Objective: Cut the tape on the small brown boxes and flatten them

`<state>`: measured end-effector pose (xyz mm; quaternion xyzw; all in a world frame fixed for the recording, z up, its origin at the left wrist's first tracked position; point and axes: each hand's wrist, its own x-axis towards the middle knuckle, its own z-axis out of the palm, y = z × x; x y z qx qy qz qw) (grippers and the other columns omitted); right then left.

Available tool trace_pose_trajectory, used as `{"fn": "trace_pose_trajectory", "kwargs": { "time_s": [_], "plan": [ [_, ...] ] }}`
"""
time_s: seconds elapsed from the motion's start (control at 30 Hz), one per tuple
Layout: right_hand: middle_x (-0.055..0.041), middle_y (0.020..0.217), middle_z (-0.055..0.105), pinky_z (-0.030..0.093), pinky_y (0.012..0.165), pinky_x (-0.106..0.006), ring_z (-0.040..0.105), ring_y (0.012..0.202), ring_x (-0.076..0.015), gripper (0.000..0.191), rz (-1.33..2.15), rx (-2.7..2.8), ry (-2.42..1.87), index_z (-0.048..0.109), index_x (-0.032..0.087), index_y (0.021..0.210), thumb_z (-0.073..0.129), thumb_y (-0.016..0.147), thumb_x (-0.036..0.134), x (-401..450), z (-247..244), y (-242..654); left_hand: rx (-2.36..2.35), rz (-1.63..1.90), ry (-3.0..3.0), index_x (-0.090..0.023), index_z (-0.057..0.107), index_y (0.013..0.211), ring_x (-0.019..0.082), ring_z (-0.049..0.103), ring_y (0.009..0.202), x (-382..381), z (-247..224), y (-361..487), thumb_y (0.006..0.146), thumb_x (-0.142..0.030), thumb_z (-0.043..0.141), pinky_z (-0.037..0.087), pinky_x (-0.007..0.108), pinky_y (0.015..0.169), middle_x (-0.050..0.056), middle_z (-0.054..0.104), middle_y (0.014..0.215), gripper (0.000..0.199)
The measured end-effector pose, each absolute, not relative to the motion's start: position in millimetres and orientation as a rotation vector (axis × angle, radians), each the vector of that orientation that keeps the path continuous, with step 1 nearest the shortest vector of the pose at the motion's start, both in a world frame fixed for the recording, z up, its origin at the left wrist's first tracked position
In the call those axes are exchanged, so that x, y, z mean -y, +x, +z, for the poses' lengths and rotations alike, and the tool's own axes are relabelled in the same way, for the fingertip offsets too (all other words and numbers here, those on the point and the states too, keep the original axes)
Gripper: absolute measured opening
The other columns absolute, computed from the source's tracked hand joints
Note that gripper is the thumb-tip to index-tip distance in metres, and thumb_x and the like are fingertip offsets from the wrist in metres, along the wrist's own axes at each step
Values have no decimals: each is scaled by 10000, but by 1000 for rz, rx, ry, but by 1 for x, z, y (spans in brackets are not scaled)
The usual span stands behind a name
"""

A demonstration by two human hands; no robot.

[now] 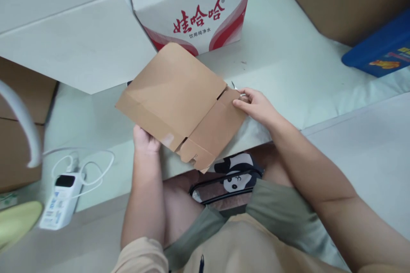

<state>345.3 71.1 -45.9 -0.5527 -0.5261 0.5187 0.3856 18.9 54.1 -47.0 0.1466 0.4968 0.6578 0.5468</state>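
Note:
A brown cardboard box (176, 87), with an open flap and torn-looking tabs at its near corner, is held tilted in front of me. My left hand (145, 140) supports it from below at the near left edge, its fingers mostly hidden beneath the cardboard. At the right edge, my right hand (256, 104) pinches the side flap between thumb and fingers. A small pointed metal tip (234, 86) sticks out beside the right fingers; the rest of that tool is hidden, so I cannot tell its kind.
A white and red carton (198, 21) stands behind the cardboard, beside a large white box (73, 38). At left lies a white power bank (60, 200) with a looped cable. A blue package (381, 47) sits at right. Below is a clear panda-print pouch (224, 185) with black trim.

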Motion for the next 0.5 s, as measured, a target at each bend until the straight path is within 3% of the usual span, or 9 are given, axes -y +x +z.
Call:
{"fn": "trace_pose_trajectory", "kwargs": {
  "time_s": [0.07, 0.17, 0.3, 0.4, 0.5],
  "plan": [
    [30, 651, 562, 434, 606, -297, 548, 633, -150, 344, 1217, 1372, -1427, 685, 205, 964, 773, 745, 456, -70, -43, 343, -1156, 1597, 397, -214, 746, 1021, 221, 753, 1052, -51, -40, 25, 943, -454, 593, 619, 316, 914, 70, 802, 1008, 296],
    [-6, 768, 666, 496, 639, -317, 608, 695, -169, 394, 1124, 1253, -1357, 707, 216, 968, 797, 715, 505, -65, -35, 339, -1108, 1615, 505, -224, 736, 1019, 246, 702, 1205, -45, -38, 29, 866, -543, 708, 587, 340, 1013, 76, 784, 1134, 355],
    [-31, 973, 751, 584, 760, -363, 704, 856, -207, 523, 1197, 1082, -1135, 703, 260, 1051, 769, 717, 657, -51, -22, 332, -1093, 1631, 418, -203, 728, 1023, 223, 733, 1118, -43, -50, 23, 854, -363, 757, 586, 349, 1034, 49, 792, 1082, 234],
    [-39, 874, 742, 606, 744, -377, 720, 828, -224, 563, 1283, 1160, -1062, 705, 248, 950, 774, 675, 735, -39, -17, 320, -1025, 1613, 342, -189, 726, 1018, 214, 744, 1072, -46, -57, 23, 921, -339, 667, 584, 351, 1041, 60, 794, 1064, 188],
    [-41, 798, 724, 617, 720, -385, 714, 802, -234, 527, 1264, 1188, -1153, 699, 231, 871, 817, 652, 695, -28, -16, 305, -995, 1572, 315, -179, 720, 1040, 208, 750, 1030, -48, -56, 30, 929, -322, 650, 592, 339, 1017, 65, 792, 1064, 194]
  ]
}}
